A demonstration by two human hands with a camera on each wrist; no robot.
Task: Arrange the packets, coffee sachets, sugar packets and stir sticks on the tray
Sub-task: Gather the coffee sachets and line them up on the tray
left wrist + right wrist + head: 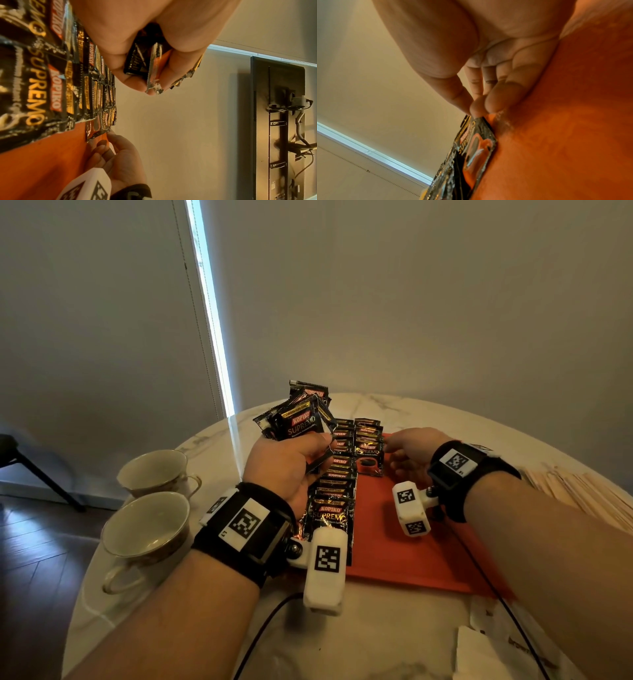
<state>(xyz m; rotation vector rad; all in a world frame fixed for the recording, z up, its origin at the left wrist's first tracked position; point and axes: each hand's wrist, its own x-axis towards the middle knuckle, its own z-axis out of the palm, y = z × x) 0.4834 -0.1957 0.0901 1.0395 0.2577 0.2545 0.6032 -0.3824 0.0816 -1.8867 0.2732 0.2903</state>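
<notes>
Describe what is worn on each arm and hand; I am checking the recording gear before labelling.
Both forearms are bare, without sleeves or gloves. The left hand has a black wrist strap carrying a white plate with a black square-pattern marker, plus a white boxy camera block bearing another marker. The right hand wears a matching strap and block. Thin black cables trail from the gear.

Your left hand point(287, 463) covers the lower ends of the sachets it holds point(301, 419), so you cannot count them. Your right forearm hides part of the stir sticks point(575, 487). The white packets point(493, 645) are cut by the head picture's lower edge and blurred.
</notes>
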